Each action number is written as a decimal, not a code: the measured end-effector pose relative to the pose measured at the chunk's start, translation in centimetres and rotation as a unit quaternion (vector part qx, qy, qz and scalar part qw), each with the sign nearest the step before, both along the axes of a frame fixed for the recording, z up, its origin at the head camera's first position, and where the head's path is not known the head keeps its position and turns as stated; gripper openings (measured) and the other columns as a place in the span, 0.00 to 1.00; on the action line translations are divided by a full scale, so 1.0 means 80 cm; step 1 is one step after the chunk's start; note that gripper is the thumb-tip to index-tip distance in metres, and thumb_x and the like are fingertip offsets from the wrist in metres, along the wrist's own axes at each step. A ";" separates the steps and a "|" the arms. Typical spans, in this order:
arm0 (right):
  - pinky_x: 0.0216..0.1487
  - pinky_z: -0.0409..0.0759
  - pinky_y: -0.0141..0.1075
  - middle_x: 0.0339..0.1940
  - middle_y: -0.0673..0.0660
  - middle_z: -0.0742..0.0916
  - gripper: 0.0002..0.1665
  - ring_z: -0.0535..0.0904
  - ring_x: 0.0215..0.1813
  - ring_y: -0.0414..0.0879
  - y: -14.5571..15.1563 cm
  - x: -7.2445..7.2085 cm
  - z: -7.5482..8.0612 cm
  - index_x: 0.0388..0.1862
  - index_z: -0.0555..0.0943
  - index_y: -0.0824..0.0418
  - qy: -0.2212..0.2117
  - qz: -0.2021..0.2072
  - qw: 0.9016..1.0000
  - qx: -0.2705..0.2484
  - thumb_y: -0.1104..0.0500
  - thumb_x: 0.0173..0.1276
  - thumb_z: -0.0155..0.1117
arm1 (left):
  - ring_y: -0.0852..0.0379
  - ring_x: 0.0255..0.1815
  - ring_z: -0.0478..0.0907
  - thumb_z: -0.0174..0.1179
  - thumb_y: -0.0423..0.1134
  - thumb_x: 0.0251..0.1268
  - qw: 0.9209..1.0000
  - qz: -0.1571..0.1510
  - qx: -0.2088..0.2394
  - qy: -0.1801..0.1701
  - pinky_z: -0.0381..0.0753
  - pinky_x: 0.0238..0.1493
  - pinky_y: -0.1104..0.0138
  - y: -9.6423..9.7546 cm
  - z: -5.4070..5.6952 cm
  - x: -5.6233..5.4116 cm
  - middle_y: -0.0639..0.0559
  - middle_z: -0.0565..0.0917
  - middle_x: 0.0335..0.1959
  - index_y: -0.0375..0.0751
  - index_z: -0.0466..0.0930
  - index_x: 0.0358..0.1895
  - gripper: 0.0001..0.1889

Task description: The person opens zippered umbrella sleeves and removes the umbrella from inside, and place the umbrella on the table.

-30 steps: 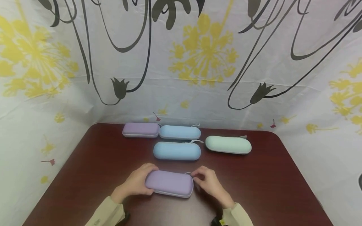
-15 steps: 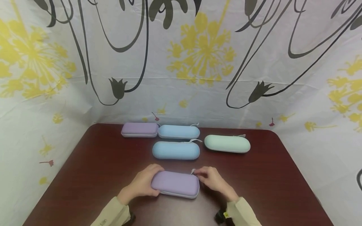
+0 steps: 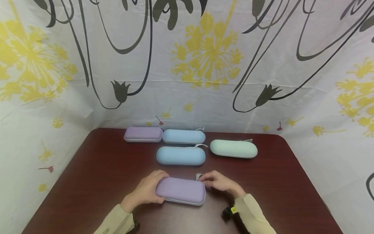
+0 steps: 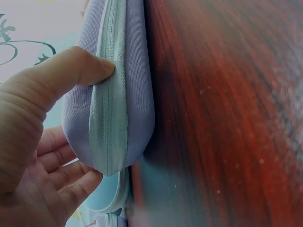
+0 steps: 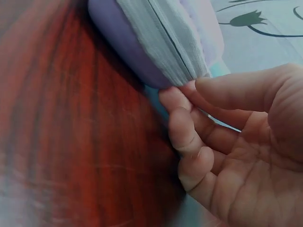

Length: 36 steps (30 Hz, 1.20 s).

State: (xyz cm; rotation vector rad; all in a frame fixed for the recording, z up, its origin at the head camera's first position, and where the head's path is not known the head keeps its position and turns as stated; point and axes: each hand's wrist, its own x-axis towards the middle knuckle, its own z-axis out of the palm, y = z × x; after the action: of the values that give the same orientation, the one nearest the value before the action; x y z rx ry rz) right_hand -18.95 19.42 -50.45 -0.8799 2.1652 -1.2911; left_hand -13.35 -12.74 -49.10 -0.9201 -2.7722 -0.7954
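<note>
A lilac zippered pencil case point(image 3: 181, 191) lies on the table nearest the person, its pale zipper band point(image 4: 109, 118) running along the side. My left hand point(image 3: 147, 188) grips its left end; the thumb presses on the zipper band, and the other fingers reach round behind. At the case's back right corner, my right hand point(image 3: 220, 183) pinches the zipper pull point(image 3: 198, 176) between thumb and curled fingers. The slider itself is hidden by the fingertips. In the right wrist view a thin dark line runs along the middle of the zipper band point(image 5: 163, 33).
Behind stand a blue case point(image 3: 181, 156), a second blue case point(image 3: 183, 136), a lilac case point(image 3: 143, 134) and a mint green case point(image 3: 233, 149). All rest on the dark red-brown table point(image 3: 117, 169). A patterned white cloth point(image 3: 175, 97) hangs around the back and sides.
The lilac case in hand has shifted slightly right, with my left hand on it. My right hand has moved right and a little back, and the zipper pull now stands up beside its fingers.
</note>
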 end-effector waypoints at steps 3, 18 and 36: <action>0.26 0.71 0.28 0.23 0.60 0.80 0.09 0.72 0.23 0.40 -0.002 -0.006 -0.002 0.41 0.83 0.65 0.000 0.006 1.000 -0.005 0.67 0.65 0.57 | 0.57 0.49 0.72 0.76 0.45 0.26 1.000 0.003 -0.001 0.001 0.76 0.47 0.62 0.000 -0.001 -0.001 0.54 0.76 0.50 0.42 0.75 0.51 0.37; 0.31 0.76 0.29 0.25 0.44 0.82 0.09 0.74 0.29 0.33 -0.012 -0.001 -0.011 0.30 0.82 0.55 0.166 -0.033 0.985 0.024 0.69 0.61 0.61 | 0.57 0.50 0.72 0.76 0.44 0.26 1.000 0.000 0.004 -0.001 0.76 0.47 0.62 -0.001 -0.006 0.000 0.54 0.76 0.50 0.41 0.75 0.51 0.37; 0.32 0.77 0.29 0.25 0.43 0.82 0.07 0.74 0.29 0.33 0.007 0.035 -0.006 0.27 0.81 0.57 0.270 -0.105 0.955 0.061 0.69 0.54 0.66 | 0.57 0.48 0.72 0.77 0.44 0.24 1.000 0.009 0.022 0.015 0.75 0.47 0.62 0.001 -0.010 0.000 0.54 0.76 0.48 0.41 0.75 0.49 0.37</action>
State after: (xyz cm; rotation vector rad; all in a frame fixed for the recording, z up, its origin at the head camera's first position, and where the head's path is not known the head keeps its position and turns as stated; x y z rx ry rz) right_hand -16.15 19.95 -50.96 -1.0684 2.7944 -1.0781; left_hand -13.37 -12.65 -49.93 -0.8913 -2.7226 -0.8282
